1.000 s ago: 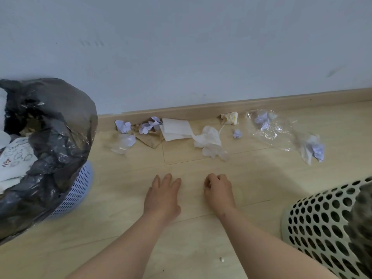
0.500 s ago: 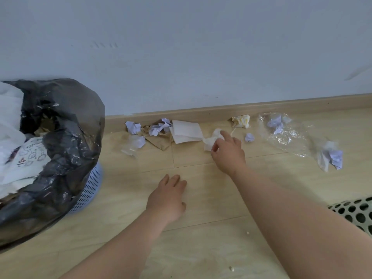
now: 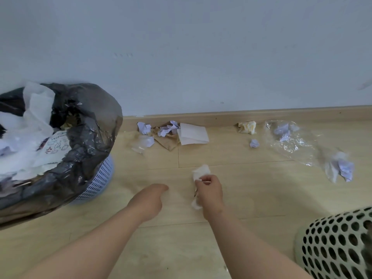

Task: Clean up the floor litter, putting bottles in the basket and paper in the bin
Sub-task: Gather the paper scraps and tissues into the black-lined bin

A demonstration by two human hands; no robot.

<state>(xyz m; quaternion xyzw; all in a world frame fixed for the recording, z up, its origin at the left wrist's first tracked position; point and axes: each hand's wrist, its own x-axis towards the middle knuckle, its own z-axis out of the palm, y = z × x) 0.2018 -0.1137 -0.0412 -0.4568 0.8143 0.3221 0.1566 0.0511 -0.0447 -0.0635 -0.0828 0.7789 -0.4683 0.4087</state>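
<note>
Right hand (image 3: 209, 193): fingers and thumb curled round a white tissue (image 3: 201, 171), pinching it; one crumpled end sticks out beyond the fingertips, another bit shows below the palm. Tissue is in the grip, over the wooden floor (image 3: 241, 198).

Left hand (image 3: 150, 200): just left of the grip, apart from it, fingers loosely bent, holding nothing.

Bin (image 3: 100, 176): well left of the grip, lilac lattice wall, black liner (image 3: 90, 121) bulging over the rim, white paper inside.

Basket (image 3: 332, 248): right of the grip and nearer the person, pale, perforated, only partly in frame; contents cannot be made out.

Beyond the grip, along the skirting board (image 3: 221, 116):
- ahead and left: folded white sheet (image 3: 193, 133) touching brown paper (image 3: 167, 142), lilac paper balls (image 3: 144, 127) around it
- ahead and right: yellowish wad (image 3: 247, 127), small lilac ball (image 3: 254, 143)
- far right: clear plastic film (image 3: 289, 141), crumpled paper (image 3: 342, 168) at its near end
</note>
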